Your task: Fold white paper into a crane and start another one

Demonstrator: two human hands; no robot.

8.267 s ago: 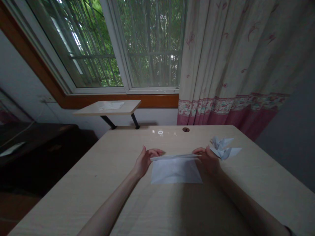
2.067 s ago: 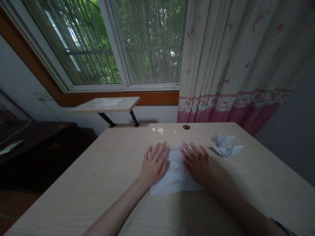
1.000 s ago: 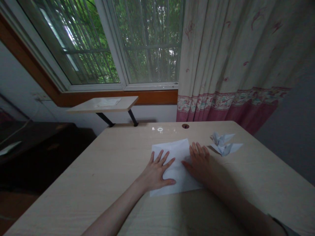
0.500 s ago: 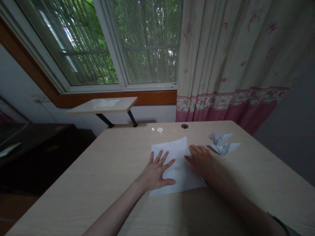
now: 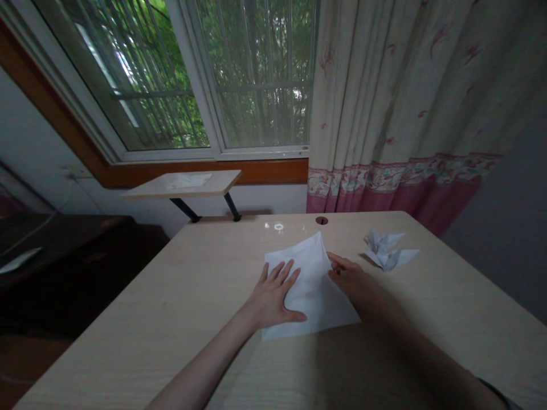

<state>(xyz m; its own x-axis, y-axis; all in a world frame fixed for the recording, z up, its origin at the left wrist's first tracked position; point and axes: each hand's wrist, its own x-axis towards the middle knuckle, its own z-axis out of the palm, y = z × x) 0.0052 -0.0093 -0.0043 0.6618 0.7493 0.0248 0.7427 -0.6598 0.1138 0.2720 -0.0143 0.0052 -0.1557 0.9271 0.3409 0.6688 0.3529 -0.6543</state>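
A white sheet of paper (image 5: 318, 290) lies on the table in front of me, its far right corner raised off the surface. My left hand (image 5: 276, 296) rests flat on the left part of the sheet with fingers spread. At the right edge, my right hand (image 5: 348, 279) grips the paper, thumb on the near side and fingers partly hidden behind the lifted edge. Beyond that hand sit folded paper pieces with pointed wings (image 5: 388, 250), apart from the sheet.
A small raised shelf (image 5: 226, 181) on black legs stands at the table's back left, with a thin white item (image 5: 188, 180) on it. A round cable hole (image 5: 322, 220) sits near the back edge. Window and curtain (image 5: 363, 142) rise behind the table (image 5: 192, 285).
The right edge and far corner of the paper have lifted. My right hand's fingers have curled in at that edge. My left hand stays on the sheet.
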